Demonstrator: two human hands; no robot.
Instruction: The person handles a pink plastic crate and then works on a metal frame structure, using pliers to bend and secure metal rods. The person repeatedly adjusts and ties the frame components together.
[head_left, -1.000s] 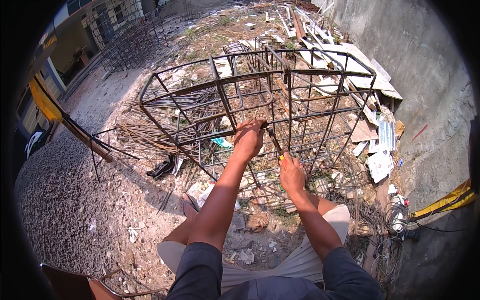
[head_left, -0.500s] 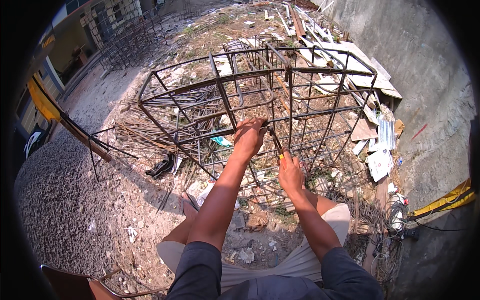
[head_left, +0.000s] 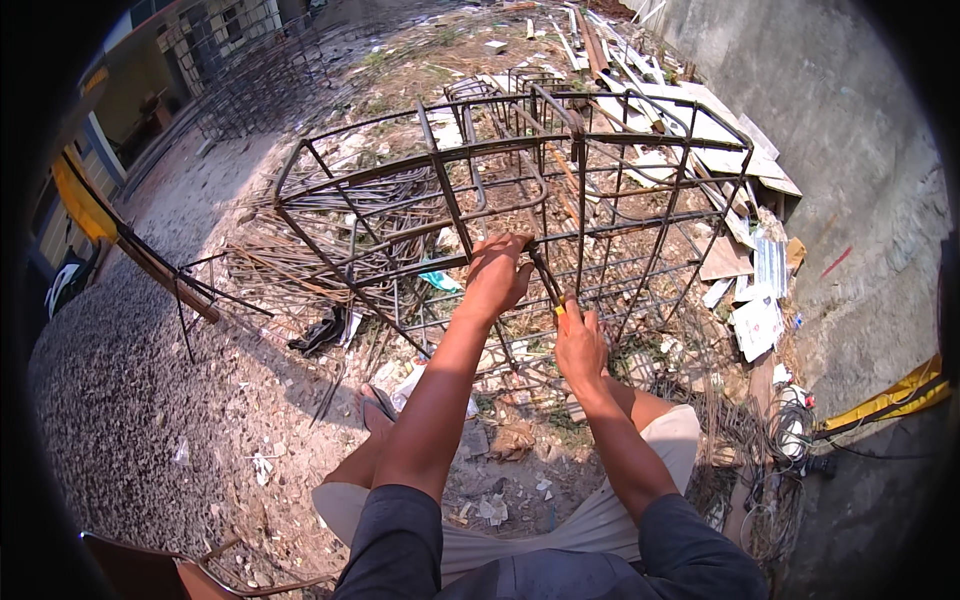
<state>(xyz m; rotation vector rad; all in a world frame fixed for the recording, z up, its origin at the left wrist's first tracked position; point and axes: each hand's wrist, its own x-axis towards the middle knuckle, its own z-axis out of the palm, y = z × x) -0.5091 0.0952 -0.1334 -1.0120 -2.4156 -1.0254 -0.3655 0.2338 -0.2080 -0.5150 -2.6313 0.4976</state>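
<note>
A cage of dark steel rebar (head_left: 583,190) stands in front of me, its long bars crossed by bent hoops. My left hand (head_left: 497,272) is closed around a bar at a crossing on its near side. Slightly lower and to the right, my right hand (head_left: 580,343) grips the handles of a pair of pincers (head_left: 547,278), which show some yellow at the grip. The pincers slant up and left, and their dark head meets the crossing beside my left fingertips. Whether a tie wire sits in the jaws is too small to tell.
Loose rods (head_left: 290,262) lie in a pile left of the cage, near a gravel heap (head_left: 120,400). Boards and scrap (head_left: 720,130) line the concrete wall (head_left: 860,200) at right. Tangled wire (head_left: 770,440) lies at lower right. Rubble covers the ground around my feet.
The pincers' head has shifted slightly up and left, closer to my left fingers. My left thumb has moved a little. The cage stands as before.
</note>
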